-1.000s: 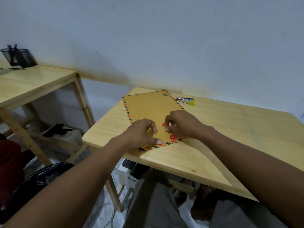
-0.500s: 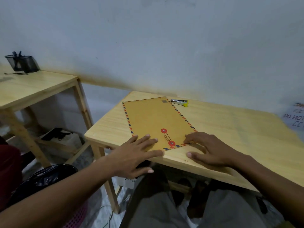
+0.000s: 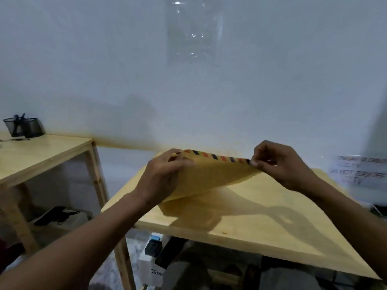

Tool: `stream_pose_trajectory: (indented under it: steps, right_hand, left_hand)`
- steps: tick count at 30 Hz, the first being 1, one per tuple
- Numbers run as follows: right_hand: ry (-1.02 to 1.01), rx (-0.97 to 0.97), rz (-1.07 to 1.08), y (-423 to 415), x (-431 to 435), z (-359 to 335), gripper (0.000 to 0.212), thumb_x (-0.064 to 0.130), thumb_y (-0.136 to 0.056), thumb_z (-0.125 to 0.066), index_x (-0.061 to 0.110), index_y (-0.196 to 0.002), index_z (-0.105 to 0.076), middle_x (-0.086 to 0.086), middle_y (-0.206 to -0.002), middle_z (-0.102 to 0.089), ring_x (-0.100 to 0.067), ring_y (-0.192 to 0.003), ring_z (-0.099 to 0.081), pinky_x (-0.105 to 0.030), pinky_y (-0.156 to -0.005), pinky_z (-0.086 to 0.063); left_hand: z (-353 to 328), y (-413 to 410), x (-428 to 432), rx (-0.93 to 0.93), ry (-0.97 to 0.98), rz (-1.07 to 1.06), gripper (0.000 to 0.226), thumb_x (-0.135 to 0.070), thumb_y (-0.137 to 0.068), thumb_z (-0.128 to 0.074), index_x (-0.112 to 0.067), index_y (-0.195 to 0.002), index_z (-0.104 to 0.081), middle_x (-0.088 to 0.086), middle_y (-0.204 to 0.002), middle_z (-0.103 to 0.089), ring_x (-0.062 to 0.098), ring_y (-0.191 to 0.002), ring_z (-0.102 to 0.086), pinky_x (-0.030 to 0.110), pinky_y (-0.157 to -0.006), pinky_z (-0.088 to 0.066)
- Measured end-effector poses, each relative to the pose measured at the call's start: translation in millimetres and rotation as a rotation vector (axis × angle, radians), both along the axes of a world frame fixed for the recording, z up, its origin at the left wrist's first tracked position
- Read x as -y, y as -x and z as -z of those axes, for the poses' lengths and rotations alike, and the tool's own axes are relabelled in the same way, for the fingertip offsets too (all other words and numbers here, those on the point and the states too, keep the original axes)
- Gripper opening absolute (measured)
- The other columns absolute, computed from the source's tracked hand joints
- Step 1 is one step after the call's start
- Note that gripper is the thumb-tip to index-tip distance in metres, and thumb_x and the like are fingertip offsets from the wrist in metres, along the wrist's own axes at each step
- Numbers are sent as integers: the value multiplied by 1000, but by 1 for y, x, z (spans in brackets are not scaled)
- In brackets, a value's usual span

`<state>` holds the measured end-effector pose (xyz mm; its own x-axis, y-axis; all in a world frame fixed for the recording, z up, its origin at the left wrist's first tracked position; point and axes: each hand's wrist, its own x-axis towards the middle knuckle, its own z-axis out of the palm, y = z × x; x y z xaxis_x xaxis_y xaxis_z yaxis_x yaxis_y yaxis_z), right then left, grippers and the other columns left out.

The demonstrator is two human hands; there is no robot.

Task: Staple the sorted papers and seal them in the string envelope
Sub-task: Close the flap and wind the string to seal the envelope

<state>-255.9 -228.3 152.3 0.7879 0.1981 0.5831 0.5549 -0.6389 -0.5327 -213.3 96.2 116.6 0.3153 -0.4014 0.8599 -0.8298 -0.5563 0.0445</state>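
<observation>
Now, far left: pen holder (image 3: 23,127) on side table (image 3: 41,151), out of play. My left hand (image 3: 161,181) grasps envelope (image 3: 211,176) at its left end, fingers curled over striped edge. Envelope lifted clear of desk (image 3: 261,218), tilted, back face toward me. My right hand (image 3: 282,164) pinches right corner. String closure not visible from here. I judge sealing done, handling step now. Next: check closure, set down flat. Stapler not in sight.
</observation>
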Motion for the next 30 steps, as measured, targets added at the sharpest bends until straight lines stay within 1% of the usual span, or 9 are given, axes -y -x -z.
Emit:
stream_pose_trajectory:
  steps: [3, 7, 11, 14, 16, 19, 22, 28, 30]
  right_hand:
    - [-176, -9, -56, -7, 18, -65, 6, 2, -88, -73, 4, -87, -67, -13, -89, -71, -26, -83, -66, -37, -77, -53]
    - [-320, -79, -58, -21, 39, -114, 8, 4, -87, -74, 12, -87, -71, 0, -92, -68, -20, -88, -59, -38, -81, -46]
    - [-400, -97, -18, -34, 52, -129, 13, 8, -87, -75, 20, -89, -78, 8, -89, -65, -15, -86, -56, -30, -76, -48]
    - [-480, -12, 85, -40, 63, -125, 17, 10, -88, -74, 25, -89, -80, 14, -95, -69, -14, -95, -63, -31, -82, -54]
    - [-551, 17, 133, -43, 75, -118, 18, 10, -89, -74, 26, -91, -80, 8, -109, -71, -16, -107, -65, -36, -91, -54]
    - [-607, 15, 228, -44, 102, -98, 18, 9, -90, -72, 25, -93, -79, -2, -117, -70, -17, -108, -66, -35, -90, -55]
    - [-618, -55, 321, -43, 132, -71, 17, 8, -89, -73, 22, -98, -78, 0, -115, -69, -22, -110, -66, -41, -94, -56]
    - [-535, -410, 407, -41, 173, -5, 36, 7, -85, -77, 18, -119, -69, 7, -116, -59, -20, -103, -60, -34, -80, -52]
    - [-489, -454, 447, -45, 180, 20, 39, 6, -86, -76, 16, -123, -67, 14, -108, -54, -19, -110, -53, -33, -87, -45]
  left_hand:
    - [-58, -15, 21, -34, 274, -2, 42, 12, -84, -53, -14, -100, -80, 9, -93, -72, 21, -77, -65, 24, -66, -48]
    - [-127, -34, 52, -157, 452, 71, 49, 11, -92, -51, -29, -98, -78, 7, -71, -65, 18, -55, -48, 22, -52, -33]
    - [-178, -54, 82, -325, 619, 144, 52, 11, -88, -46, -28, -92, -81, -2, -76, -66, 10, -60, -45, 16, -55, -38]
    - [-190, -70, 105, -434, 633, 190, 30, -10, -96, -59, -32, -97, -79, -9, -85, -67, 6, -68, -51, 22, -65, -47]
    - [-178, -81, 118, -530, 537, 226, 17, -28, -92, -71, -40, -104, -76, -13, -101, -63, 7, -87, -57, 25, -75, -51]
    - [-132, -94, 138, -712, 337, 269, 34, -39, -84, -80, -48, -114, -68, -7, -125, -58, 16, -114, -59, 36, -91, -57]
    - [-77, -98, 165, -902, 284, 340, 40, -32, -82, -84, -42, -118, -69, -2, -131, -58, 23, -110, -65, 37, -82, -62]
    - [2, -106, 230, -1014, 495, 215, 32, -23, -90, -75, -29, -120, -73, -7, -126, -62, 17, -116, -59, 33, -96, -49]
    - [23, -112, 243, -1032, 480, 155, 32, -20, -91, -73, -26, -122, -73, -4, -128, -62, 12, -114, -55, 28, -94, -43]
